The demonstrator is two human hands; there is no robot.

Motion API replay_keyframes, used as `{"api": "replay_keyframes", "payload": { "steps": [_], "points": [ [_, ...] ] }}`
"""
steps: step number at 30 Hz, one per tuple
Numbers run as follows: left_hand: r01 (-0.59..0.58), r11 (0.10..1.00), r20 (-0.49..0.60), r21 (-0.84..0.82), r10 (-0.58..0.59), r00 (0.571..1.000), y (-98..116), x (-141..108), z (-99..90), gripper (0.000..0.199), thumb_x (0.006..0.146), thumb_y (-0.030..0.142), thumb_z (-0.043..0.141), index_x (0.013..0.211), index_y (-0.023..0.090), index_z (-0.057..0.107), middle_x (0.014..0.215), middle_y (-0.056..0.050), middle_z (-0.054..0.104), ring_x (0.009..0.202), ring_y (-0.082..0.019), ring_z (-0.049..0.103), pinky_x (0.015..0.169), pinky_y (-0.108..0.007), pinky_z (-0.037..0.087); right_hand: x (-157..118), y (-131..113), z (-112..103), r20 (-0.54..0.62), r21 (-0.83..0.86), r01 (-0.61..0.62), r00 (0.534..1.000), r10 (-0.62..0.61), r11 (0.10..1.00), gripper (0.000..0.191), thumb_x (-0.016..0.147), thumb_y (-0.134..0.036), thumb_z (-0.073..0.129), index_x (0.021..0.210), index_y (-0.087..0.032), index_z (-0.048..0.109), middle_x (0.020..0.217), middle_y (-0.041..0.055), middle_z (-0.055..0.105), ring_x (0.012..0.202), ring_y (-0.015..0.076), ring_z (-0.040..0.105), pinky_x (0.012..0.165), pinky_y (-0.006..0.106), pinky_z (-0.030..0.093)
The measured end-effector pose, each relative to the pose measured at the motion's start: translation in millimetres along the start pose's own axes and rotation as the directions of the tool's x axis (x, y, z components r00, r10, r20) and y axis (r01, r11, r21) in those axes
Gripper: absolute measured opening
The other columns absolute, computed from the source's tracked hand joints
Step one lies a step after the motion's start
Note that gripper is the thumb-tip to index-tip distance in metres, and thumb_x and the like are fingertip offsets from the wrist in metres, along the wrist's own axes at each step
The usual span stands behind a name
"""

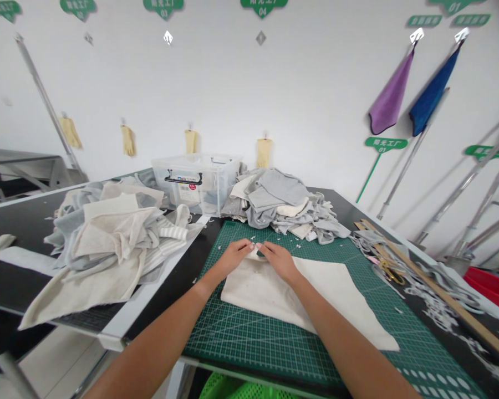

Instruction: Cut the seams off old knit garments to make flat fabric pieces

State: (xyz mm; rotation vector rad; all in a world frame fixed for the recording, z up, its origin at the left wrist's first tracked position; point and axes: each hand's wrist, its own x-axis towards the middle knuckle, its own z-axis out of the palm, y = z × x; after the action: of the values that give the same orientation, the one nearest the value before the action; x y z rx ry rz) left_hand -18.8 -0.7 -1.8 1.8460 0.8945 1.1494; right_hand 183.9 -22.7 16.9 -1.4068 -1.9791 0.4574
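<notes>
A cream cloth (336,293) lies across the green cutting mat (249,349), its far edge lifted a little between my hands. My left hand (238,254) pinches that edge with thumb and fingers. Close beside it, my right hand (276,258) also has its fingers closed on the edge, the two thumbs nearly meeting. A small gap under the lifted edge shows the green mat. Scraps of pale lint dot the mat just beyond my hands.
A heap of grey and cream cloths (278,194) sits behind the mat, beside a clear plastic box (227,191). Another cloth pile (116,227) covers the left table. Along the right lie a wooden strip (449,299), gold-handled scissors (391,272) and fabric trimmings (434,310).
</notes>
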Motion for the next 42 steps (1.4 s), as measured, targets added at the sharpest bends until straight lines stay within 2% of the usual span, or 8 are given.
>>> {"api": "replay_keyframes", "payload": {
  "steps": [15, 23, 34, 42],
  "points": [
    [0.025, 0.999, 0.016, -0.023, -0.024, 1.0, 3.9, -2.1, 0.4, 0.033, 0.094, 0.045, 0.054, 0.082, 0.016, 0.063, 0.079, 0.0, 0.059, 0.079, -0.015, 0.051, 0.074, -0.025, 0.037, -0.6, -2.6, 2.1, -0.038, -0.032, 0.034, 0.999, -0.035, 0.999, 0.053, 0.099, -0.065, 0.039, 0.074, -0.023, 0.058, 0.072, -0.0041, 0.062, 0.069, 0.0139, 0.055, 0.064, 0.024, 0.032],
    [0.024, 0.999, 0.013, -0.029, -0.024, 1.0, 8.1, -3.4, -0.3, 0.032, 0.093, 0.044, 0.054, 0.082, 0.016, 0.062, 0.081, 0.0, 0.06, 0.08, -0.015, 0.052, 0.075, -0.024, 0.038, -0.6, -4.0, 1.9, -0.059, -0.038, 0.051, 0.997, -0.054, 0.998, 0.052, 0.099, -0.065, 0.039, 0.074, -0.023, 0.056, 0.072, -0.0037, 0.062, 0.071, 0.0141, 0.056, 0.066, 0.023, 0.034],
    [0.028, 1.0, -0.019, 0.004, -0.028, 0.999, 2.7, -2.5, 0.5, 0.037, 0.093, 0.049, 0.052, 0.083, 0.017, 0.064, 0.083, -0.001, 0.063, 0.083, -0.016, 0.055, 0.077, -0.025, 0.041, -2.2, -8.3, 3.2, -0.083, -0.071, 0.008, 0.996, -0.014, 0.997, 0.051, 0.099, -0.065, 0.039, 0.075, -0.024, 0.058, 0.073, -0.0025, 0.064, 0.071, 0.0152, 0.057, 0.067, 0.024, 0.035],
    [0.023, 1.0, -0.01, -0.021, -0.023, 1.0, -0.6, -1.4, 0.4, 0.038, 0.092, 0.05, 0.054, 0.085, 0.016, 0.067, 0.084, -0.001, 0.064, 0.082, -0.016, 0.055, 0.076, -0.025, 0.042, -1.0, -6.7, 5.8, -0.102, -0.08, 0.027, 0.994, -0.035, 0.996, 0.053, 0.099, -0.065, 0.038, 0.072, -0.023, 0.057, 0.071, -0.0022, 0.063, 0.069, 0.015, 0.057, 0.064, 0.024, 0.033]
  ]
}}
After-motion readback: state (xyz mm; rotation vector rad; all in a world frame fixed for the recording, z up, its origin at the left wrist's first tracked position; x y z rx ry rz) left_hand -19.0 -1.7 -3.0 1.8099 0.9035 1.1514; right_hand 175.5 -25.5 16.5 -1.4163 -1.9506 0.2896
